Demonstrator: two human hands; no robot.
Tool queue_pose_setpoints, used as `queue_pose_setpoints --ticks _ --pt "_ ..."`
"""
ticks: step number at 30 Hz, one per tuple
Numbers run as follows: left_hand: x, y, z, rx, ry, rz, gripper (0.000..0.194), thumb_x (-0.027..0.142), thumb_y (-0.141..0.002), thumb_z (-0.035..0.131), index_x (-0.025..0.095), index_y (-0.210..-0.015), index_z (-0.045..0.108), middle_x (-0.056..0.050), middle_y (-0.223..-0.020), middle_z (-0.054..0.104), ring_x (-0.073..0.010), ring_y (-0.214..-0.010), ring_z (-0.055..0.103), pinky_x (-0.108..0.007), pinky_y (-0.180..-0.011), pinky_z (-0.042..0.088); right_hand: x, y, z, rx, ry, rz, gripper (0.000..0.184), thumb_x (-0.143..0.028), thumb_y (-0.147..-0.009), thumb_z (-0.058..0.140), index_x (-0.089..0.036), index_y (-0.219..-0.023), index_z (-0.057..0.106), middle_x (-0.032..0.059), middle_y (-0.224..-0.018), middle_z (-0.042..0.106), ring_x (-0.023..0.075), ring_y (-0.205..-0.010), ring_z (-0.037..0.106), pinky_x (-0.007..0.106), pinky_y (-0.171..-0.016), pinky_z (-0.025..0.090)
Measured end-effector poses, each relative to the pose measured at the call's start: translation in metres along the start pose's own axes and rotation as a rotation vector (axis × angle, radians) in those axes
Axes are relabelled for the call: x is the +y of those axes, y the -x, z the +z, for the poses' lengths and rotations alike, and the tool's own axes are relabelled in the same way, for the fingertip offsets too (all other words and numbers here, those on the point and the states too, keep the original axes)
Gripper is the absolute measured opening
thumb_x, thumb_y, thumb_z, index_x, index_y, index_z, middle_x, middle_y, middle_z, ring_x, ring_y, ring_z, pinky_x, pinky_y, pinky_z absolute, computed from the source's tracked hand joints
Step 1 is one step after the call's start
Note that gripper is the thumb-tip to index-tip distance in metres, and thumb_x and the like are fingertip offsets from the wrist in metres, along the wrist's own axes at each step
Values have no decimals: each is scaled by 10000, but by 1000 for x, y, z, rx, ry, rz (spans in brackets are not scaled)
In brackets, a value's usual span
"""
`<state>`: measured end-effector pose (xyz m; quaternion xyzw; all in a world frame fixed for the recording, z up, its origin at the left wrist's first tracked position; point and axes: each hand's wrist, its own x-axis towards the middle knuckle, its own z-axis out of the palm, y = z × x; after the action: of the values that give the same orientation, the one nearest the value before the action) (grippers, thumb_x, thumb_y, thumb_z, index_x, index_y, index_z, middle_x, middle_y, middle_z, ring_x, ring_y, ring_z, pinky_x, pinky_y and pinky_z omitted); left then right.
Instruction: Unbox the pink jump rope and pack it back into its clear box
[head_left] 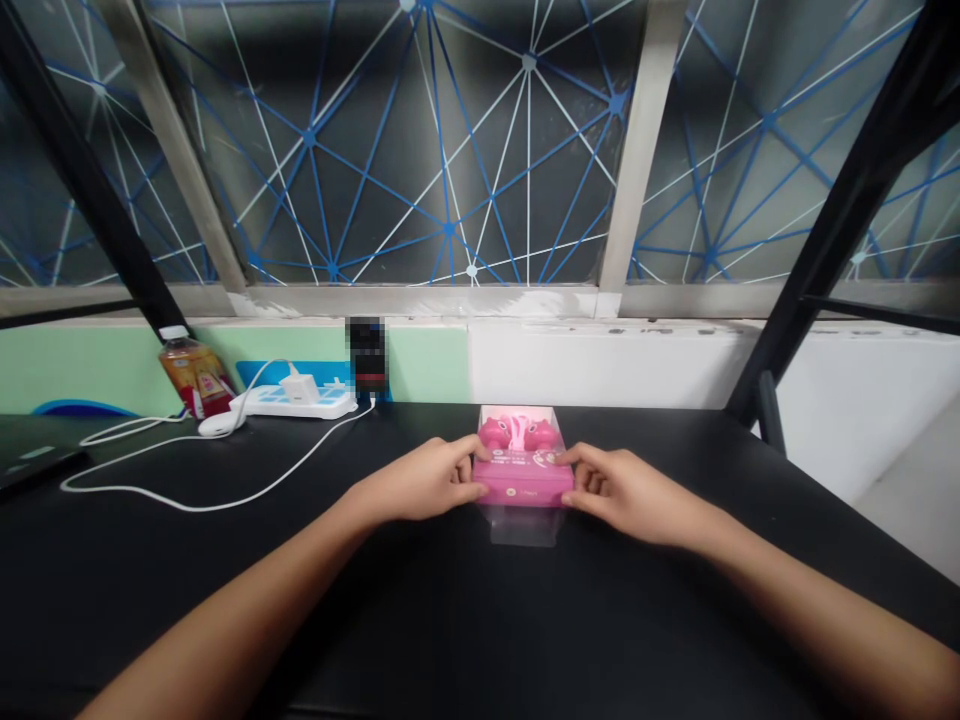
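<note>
**Me:** Head camera's live. What have the hands got?

**Spotter:** I've got the left hand (418, 482) and the right hand (630, 492) both closed on a pink box (523, 480), one at each side, fingers curled over its edges.

**Me:** Where's the box sitting?

**Spotter:** Right between the hands, on a black tabletop (480, 625). A clear plastic flap (517, 526) sticks out on the side nearest me, and pink shapes show through the top. I can't tell what they are.

**Me:** Anything near the left hand?

**Spotter:** Beyond it, a white power strip (296, 403) with a white charger (300, 388) plugged in, and a white cable (187, 492) looping across the table. Further left, a plastic bottle (196, 375) with an orange label stands against the wall.
</note>
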<state>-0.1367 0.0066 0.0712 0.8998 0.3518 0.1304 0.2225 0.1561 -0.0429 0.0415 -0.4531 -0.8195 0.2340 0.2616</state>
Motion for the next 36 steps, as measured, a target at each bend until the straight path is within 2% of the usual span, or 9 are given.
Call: queue_pose_setpoints --ticks 3,7,11,17,20,23,27,32,36 --pt "1 -2 5 62 -91 2 185 314 -900 548 217 -1057 530 37 -680 634 -154 -603 591 -243 -558 372 2 -3 7 153 264 -58 215 -326 -920 575 -196 -1091 592 25 -802 627 192 -704 616 334 -642 512" --pt "4 -2 8 78 -140 19 174 306 -906 536 217 -1055 521 29 -689 630 -163 -615 593 -245 -550 363 3 -4 14 266 510 -205 194 -272 -930 549 -169 -1088 597 131 -1109 580 273 -1016 594 439 -837 535" --pt "3 -1 7 73 -153 22 170 301 -907 536 217 -1054 526 18 -704 639 -164 -616 594 -247 -549 362 -1 -4 15 220 527 -314 237 -206 -956 492 -156 -1180 556 157 -1271 539 265 -1130 573 442 -923 530" --pt "0 -3 9 78 -159 28 140 292 -909 528 216 -1026 517 27 -686 621 -158 -609 584 -242 -542 345 -8 -4 17 135 642 -390 242 -116 -951 437 -175 -1079 634 158 -1343 525 286 -1186 540 448 -886 545" --pt "1 -3 7 65 -154 21 126 293 -908 531 217 -1006 509 32 -682 617 -153 -602 580 -238 -534 336 -11 -3 18 109 643 -376 221 -129 -934 464 -178 -990 672 150 -1357 528 302 -1237 507 453 -930 527" --pt "1 -3 6 59 -149 14 133 290 -909 535 221 -1020 510 35 -690 623 -151 -609 582 -236 -541 341 -14 -1 18 86 621 -336 171 -251 -923 547 -178 -995 683 151 -1379 516 316 -1286 465 463 -999 490" --pt "1 -3 7 69 -153 22 123 293 -910 542 218 -1004 515 34 -693 625 -148 -612 582 -236 -546 345 -18 3 18 54 622 -320 362 -413 -842 682 -166 -1106 665 180 -1419 477 351 -1318 429 503 -1043 450" --pt "1 -4 6 67 -144 37 130 292 -913 546 215 -1018 533 34 -689 629 -141 -604 580 -230 -544 351 -16 1 18 78 628 -344 233 -347 -887 636 -153 -1011 666 188 -1382 520 364 -1298 452 498 -963 514" --pt "4 -2 3 77 -160 68 138 312 -916 554 208 -1001 589 29 -682 622 -134 -601 576 -230 -558 371 -9 -2 17 191 470 -349 143 -243 -966 499 -169 -969 621 125 -1152 645 257 -1103 585 422 -912 541"
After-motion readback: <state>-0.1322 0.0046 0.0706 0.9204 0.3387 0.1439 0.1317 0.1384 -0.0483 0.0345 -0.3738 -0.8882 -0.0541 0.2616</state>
